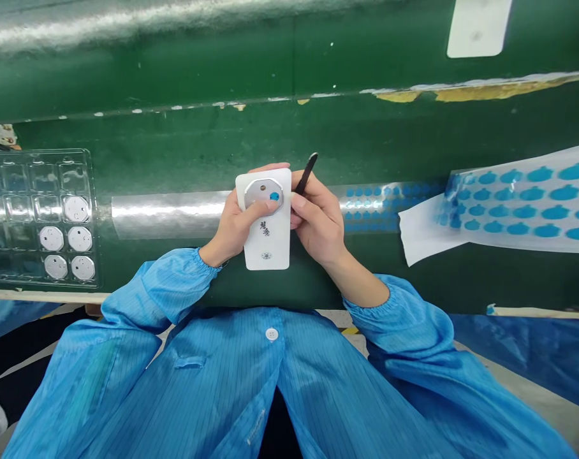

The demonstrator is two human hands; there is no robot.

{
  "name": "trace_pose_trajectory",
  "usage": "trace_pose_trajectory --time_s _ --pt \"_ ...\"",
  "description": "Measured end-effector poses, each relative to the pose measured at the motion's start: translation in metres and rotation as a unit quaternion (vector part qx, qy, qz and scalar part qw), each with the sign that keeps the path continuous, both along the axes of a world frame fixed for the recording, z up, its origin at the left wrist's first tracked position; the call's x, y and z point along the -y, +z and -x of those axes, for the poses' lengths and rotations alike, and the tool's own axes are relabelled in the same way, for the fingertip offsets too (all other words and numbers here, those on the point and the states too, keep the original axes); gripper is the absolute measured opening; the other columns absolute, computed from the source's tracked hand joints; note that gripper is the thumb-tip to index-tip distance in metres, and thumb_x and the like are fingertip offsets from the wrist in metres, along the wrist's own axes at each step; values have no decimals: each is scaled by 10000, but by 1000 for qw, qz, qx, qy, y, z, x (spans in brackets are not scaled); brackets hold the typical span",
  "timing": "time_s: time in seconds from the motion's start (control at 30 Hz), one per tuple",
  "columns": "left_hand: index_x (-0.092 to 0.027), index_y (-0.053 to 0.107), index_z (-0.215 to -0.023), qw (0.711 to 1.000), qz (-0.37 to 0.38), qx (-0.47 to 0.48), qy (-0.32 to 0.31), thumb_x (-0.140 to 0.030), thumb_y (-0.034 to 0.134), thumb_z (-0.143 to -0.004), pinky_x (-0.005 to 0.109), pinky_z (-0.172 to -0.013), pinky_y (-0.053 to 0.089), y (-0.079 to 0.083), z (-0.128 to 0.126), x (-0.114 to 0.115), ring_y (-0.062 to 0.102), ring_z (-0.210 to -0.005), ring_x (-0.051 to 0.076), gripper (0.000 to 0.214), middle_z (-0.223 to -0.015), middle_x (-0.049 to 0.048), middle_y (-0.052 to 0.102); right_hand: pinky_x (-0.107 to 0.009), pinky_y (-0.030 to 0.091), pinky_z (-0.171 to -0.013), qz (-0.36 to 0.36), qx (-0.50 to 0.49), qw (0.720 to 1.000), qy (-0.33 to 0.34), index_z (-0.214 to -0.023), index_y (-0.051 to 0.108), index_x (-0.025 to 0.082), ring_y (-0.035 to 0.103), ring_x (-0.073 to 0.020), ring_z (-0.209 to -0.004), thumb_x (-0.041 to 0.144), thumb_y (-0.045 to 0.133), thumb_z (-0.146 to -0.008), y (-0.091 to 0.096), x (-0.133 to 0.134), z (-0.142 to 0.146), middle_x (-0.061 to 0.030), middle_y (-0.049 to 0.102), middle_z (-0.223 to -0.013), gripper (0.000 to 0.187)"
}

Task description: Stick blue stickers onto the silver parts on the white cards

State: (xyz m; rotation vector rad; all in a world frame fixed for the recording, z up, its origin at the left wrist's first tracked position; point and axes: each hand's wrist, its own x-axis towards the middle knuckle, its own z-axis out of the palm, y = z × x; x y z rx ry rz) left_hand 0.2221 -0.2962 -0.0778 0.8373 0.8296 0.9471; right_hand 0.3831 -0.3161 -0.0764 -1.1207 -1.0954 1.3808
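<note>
My left hand (236, 223) is closed around the left side of a white phone-shaped panel (275, 245) with dark lettering. Its thumb lies on the silver octagonal plate (254, 190) at the panel's upper end, beside a small blue round sticker (274, 196). At the panel's right edge is my right hand (321, 220), its fingers closed on a slim black tool (306, 174) that looks like tweezers. The tool's rounded end points up and away; its other end is hidden in the hand. Some fingers of both hands are hidden behind the panel.
To the left, a clear compartment tray (92, 220) holds several silver octagonal plates (76, 209). A transparent strip (169, 217) lies beneath my hands, with small blue stickers at its right. Farther right lies a white sheet (426, 233) with larger blue pieces. Another white panel (478, 29) lies at the back.
</note>
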Motion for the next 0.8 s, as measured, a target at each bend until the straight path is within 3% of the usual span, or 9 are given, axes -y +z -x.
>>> trace_pose_trajectory --time_s 0.07,0.2,0.33,0.53,0.7,0.8 --pt "-246 760 -1315 1000 -16 -21 5 -493 854 -868 262 -669 603 -2 0 0 706 -794 169 519 -996 26 765 -292 330 -472 7 -38 999 -3 -986 658 258 406 -120 -615 703 772 -932 1 0 1 -10 492 -926 463" --pt "-224 786 -1228 998 -34 -50 31 -506 852 -894 250 -681 606 -2 -2 0 722 -804 160 442 -1029 38 790 -283 339 -472 11 -48 999 -3 -963 654 256 420 -122 -624 667 799 -927 3 1 3 -9 489 -920 438" --pt "-215 765 -1254 999 18 -42 30 -438 822 -885 262 -692 602 5 -3 -1 726 -810 164 435 -1058 40 802 -285 350 -482 11 -33 999 -7 -946 647 252 426 -128 -646 681 797 -919 1 0 3 -15 495 -954 455" --pt "-175 734 -1114 996 81 25 -20 -314 743 -764 340 -742 632 8 -4 0 775 -863 239 376 -1016 55 827 -339 493 -746 -29 47 997 -48 -916 618 254 519 -203 -883 631 860 -881 0 -2 3 -12 485 -911 449" --pt "-218 690 -1340 999 7 12 -47 -303 746 -770 408 -900 626 2 -3 0 778 -1102 303 579 -1109 46 827 -368 518 -815 -30 54 996 -63 -884 582 261 525 -197 -850 645 849 -889 1 -2 3 -3 520 -907 468" --pt "-227 670 -1393 998 -21 -4 -51 -302 775 -779 398 -940 601 0 -1 0 757 -1129 289 627 -1207 52 808 -393 541 -848 -33 57 995 -68 -891 595 264 540 -214 -876 675 838 -880 0 -2 1 -17 564 -941 478"
